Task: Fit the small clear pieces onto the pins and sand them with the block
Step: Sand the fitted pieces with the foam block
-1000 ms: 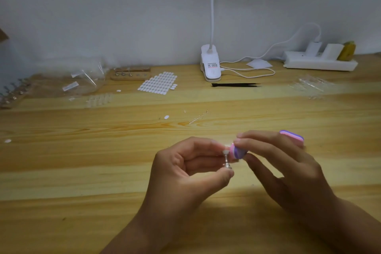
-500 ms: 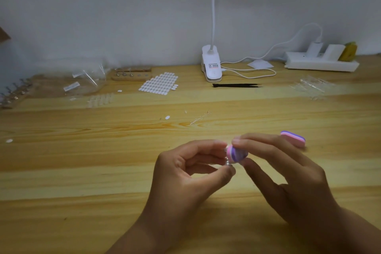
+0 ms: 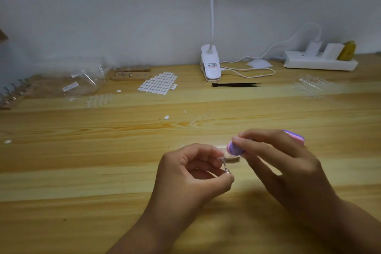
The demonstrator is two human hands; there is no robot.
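My left hand (image 3: 191, 173) pinches a small metal pin (image 3: 225, 166) between thumb and fingertips, holding it upright over the wooden table (image 3: 103, 171). A small clear piece (image 3: 232, 159) sits on the pin's top and sticks out to the right. My right hand (image 3: 284, 163) grips a pink and purple sanding block (image 3: 235, 149), whose near end hangs just above the clear piece. The block's far end (image 3: 296, 138) shows behind my fingers.
At the back lie a sheet of white oval stickers (image 3: 157, 83), a wooden pin holder (image 3: 130, 74), clear bags (image 3: 82, 82), black tweezers (image 3: 235, 84), a clip lamp (image 3: 210, 64) and a power strip (image 3: 320, 62). More pins stand at far left (image 3: 12, 93).
The block's near end has lifted up and to the right off the pin's top, so the clear piece now shows. My left hand keeps holding the pin.
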